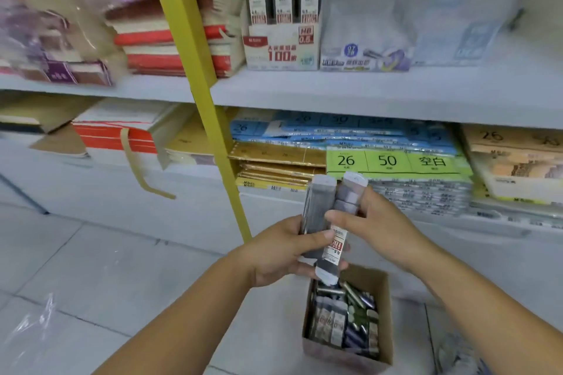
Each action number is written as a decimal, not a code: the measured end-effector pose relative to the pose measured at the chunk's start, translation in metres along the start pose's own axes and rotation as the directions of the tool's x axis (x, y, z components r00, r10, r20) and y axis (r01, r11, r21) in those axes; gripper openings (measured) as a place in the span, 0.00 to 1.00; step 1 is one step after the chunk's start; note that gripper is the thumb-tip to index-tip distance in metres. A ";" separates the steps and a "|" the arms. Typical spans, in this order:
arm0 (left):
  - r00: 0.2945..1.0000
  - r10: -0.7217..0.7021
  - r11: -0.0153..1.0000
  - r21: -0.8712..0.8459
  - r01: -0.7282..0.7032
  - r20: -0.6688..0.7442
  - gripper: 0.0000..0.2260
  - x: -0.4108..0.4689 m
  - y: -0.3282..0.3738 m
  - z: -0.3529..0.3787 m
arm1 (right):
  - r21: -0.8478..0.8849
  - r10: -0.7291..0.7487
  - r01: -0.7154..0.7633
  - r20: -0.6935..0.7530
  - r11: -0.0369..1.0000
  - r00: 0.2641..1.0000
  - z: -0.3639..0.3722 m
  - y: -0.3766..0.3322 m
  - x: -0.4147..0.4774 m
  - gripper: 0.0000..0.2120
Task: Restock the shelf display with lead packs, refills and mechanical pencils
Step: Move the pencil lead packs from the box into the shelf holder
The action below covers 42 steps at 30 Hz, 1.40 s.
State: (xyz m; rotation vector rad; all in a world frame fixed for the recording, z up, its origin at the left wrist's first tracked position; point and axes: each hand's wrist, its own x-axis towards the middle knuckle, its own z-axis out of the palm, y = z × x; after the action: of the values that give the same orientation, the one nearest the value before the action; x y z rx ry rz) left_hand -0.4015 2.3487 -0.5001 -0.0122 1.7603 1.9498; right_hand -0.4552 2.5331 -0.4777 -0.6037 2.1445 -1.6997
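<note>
Facing shelves (350, 91), left hand (281, 254) and right hand (377, 222) hold lead packs (316, 207) upright.

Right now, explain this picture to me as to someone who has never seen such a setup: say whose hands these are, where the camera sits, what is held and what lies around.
There is no machine here. A person wears one camera on the head, looking forward and down, so both bare arms belong to the wearer. The left hand holds a few slim lead packs in its grip near their lower ends. The right hand pinches the upper part of one of them. Below the hands, on the floor, stands an open cardboard box with more packs and pen-like stock. Ahead, the upper shelf carries a display box with three similar packs standing upright in it. Below that shelf lie stacked paper packs.
</note>
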 end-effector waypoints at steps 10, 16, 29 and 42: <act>0.915 0.291 0.956 0.113 -0.269 -0.279 0.09 -0.024 0.093 -0.017 | 0.004 -0.155 0.157 -0.160 0.988 0.975 -0.013 -0.108 0.036 0.08; 0.813 0.370 0.910 0.000 -0.414 -0.449 0.09 -0.023 0.112 -0.032 | 0.055 -0.149 0.154 -0.084 0.987 0.985 -0.019 -0.143 0.058 0.07; 0.647 0.495 0.804 0.025 -0.594 -0.579 0.11 -0.034 0.150 -0.067 | -0.586 -0.520 0.323 -0.201 0.743 0.830 -0.026 -0.250 0.118 0.09; 0.642 0.519 0.789 0.027 -0.614 -0.565 0.11 -0.023 0.148 -0.082 | -0.782 -0.599 0.359 -0.023 0.510 0.800 -0.009 -0.260 0.192 0.19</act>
State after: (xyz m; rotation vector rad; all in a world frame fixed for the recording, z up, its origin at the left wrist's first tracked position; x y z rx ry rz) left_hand -0.4633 2.2598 -0.3680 -0.0923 2.1302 2.7802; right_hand -0.5926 2.3901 -0.2228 -1.3747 3.1444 -1.0381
